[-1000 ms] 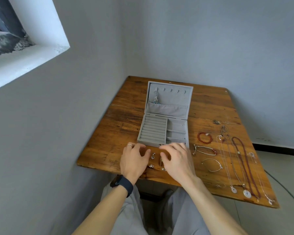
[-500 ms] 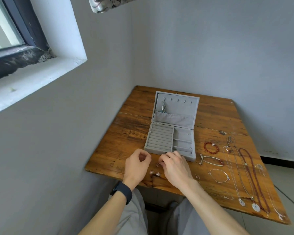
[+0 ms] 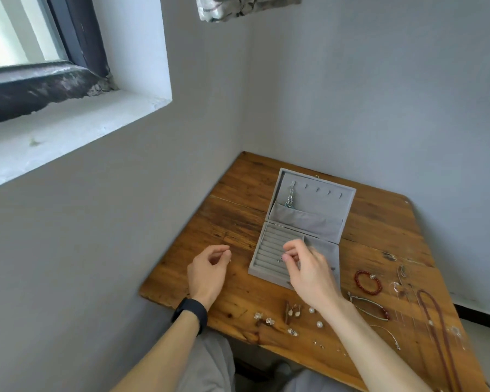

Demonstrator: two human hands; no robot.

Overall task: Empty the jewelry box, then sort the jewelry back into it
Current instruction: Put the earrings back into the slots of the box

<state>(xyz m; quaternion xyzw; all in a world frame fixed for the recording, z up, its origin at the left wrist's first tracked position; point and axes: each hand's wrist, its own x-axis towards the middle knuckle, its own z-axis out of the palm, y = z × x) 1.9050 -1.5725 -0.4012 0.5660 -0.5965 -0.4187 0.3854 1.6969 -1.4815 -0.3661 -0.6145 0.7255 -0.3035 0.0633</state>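
Pinching a small silver piece (image 3: 280, 259) with the right hand (image 3: 309, 274), directly above the crosswise ring rows (image 3: 272, 244) of the jewelry box (image 3: 309, 199); left hand (image 3: 207, 274) curled just left of the box, holding anything or not, cannot tell

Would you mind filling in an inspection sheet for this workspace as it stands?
Surface: wooden table, worn, set in a wall corner.
Job's things: grey jewelry box open, one chain hung in its lid; red bracelet, brown necklace, bangle and earrings laid on the table.
Clutter: nothing seen.
Hands: right hand pinches a small silver piece over the box's ring rows; left hand curled beside the box, contents unclear.
Cables: nothing seen.
Surroundings: window, grey walls, curtain edge.
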